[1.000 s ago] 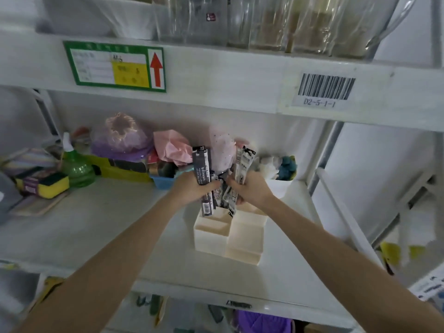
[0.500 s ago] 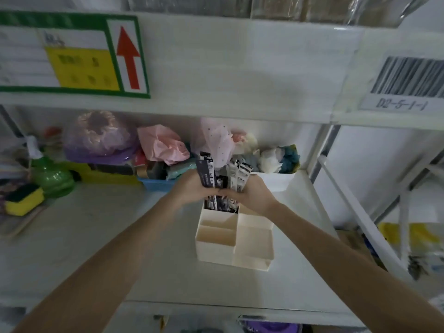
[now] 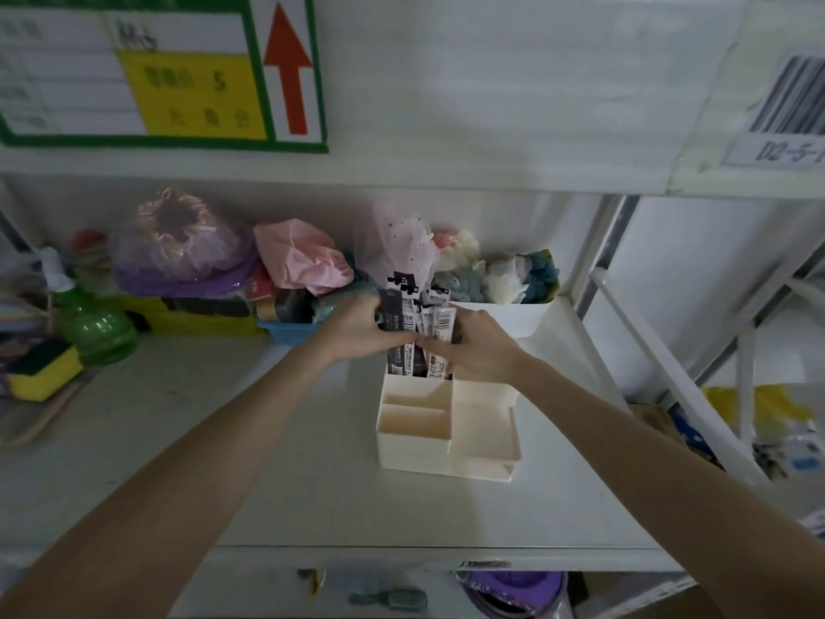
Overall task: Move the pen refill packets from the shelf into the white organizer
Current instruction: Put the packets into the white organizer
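Note:
A white organizer (image 3: 446,433) with several compartments stands on the shelf (image 3: 312,462). A bunch of black-and-white pen refill packets (image 3: 417,321) stands upright in its tall rear compartment, lower ends inside. My left hand (image 3: 352,328) grips the bunch from the left. From the right, my right hand (image 3: 473,348) holds the packets with curled fingers. The organizer's front compartments hold nothing.
Behind the organizer sits a white bin (image 3: 504,310) of bath sponges. Pink and purple bagged items (image 3: 299,256), a blue basket (image 3: 290,332), a green spray bottle (image 3: 96,323) and a yellow sponge (image 3: 42,370) line the back and left. An upper shelf board (image 3: 491,91) hangs overhead.
Both hands have lowered the packet bunch from above the organizer down into its rear compartment. The camera has moved closer.

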